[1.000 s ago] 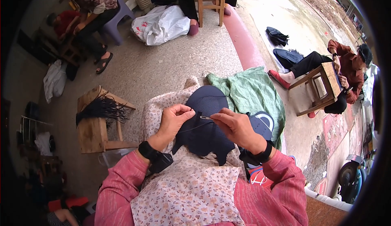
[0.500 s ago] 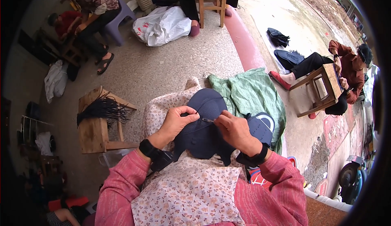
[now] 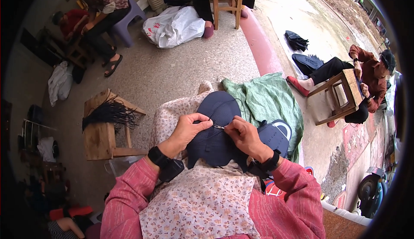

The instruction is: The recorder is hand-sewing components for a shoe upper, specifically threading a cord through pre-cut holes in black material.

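Note:
On my lap, over a floral cloth (image 3: 194,209), lies a dark navy shoe piece (image 3: 217,103) with a rounded far end and a ragged near edge. My left hand (image 3: 189,129) is closed, thumb and forefinger pinched at its middle; what they pinch is too small to make out. Between my hands shows a thin silver metal tool (image 3: 219,127). My right hand (image 3: 246,136) is closed around one end of it. A thin dark cord (image 3: 244,106) loops across the piece and past my right hand. Another navy sole-shaped piece (image 3: 276,137) with a white curve rests right of that hand.
A green woven sheet (image 3: 267,94) spreads beyond my lap. At left, a wooden stool (image 3: 99,142) carries a bundle of dark cords (image 3: 112,114). Other people sit working around stools. A white sack (image 3: 174,28) lies far ahead; dark shoe pieces (image 3: 306,62) lie far right.
The silver tool has turned slightly and shows more plainly between my fingertips. My right hand has shifted a little right. My left hand has barely moved.

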Tool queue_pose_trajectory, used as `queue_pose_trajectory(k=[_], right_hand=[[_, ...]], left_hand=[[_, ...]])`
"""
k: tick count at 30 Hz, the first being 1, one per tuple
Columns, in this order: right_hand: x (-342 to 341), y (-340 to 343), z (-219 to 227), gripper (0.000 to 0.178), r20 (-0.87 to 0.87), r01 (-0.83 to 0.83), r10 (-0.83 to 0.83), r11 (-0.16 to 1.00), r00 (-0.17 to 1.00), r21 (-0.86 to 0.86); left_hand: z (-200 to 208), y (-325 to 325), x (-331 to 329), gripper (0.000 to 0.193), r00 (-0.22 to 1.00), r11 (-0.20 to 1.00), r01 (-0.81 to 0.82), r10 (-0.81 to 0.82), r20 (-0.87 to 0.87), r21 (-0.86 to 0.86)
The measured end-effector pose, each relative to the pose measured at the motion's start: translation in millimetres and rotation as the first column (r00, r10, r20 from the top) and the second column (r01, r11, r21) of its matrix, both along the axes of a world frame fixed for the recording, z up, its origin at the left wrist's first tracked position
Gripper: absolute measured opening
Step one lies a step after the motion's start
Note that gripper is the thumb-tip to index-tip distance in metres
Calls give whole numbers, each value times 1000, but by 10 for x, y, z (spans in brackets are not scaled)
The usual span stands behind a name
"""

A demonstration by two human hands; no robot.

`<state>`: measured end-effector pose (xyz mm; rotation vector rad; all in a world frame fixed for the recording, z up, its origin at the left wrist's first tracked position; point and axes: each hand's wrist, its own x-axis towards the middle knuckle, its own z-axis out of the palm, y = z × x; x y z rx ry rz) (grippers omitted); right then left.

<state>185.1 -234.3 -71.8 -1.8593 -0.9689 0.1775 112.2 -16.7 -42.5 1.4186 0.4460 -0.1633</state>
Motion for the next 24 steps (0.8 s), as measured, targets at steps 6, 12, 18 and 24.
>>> queue_pose_trajectory(k=[6,12,18,24], right_hand=[[15,35,243,9,215,-9,69,963,974,-269],[30,208,232,9,69,-48,55,994,996,-98],[22,182,229,9,47,-87,91,992,995,-87],[68,148,289,11,-34,-68,65,991,997,-114]], left_hand=[[7,-10,-2,17,999,998,31,-32,-30,-51],[-17,-53,26,17,1000,990,-6,3,-21,-144],[-47,48,-39,15,988,979,-79,52,146,187],[273,8,-63,16,865,662,-319,-89,493,679]])
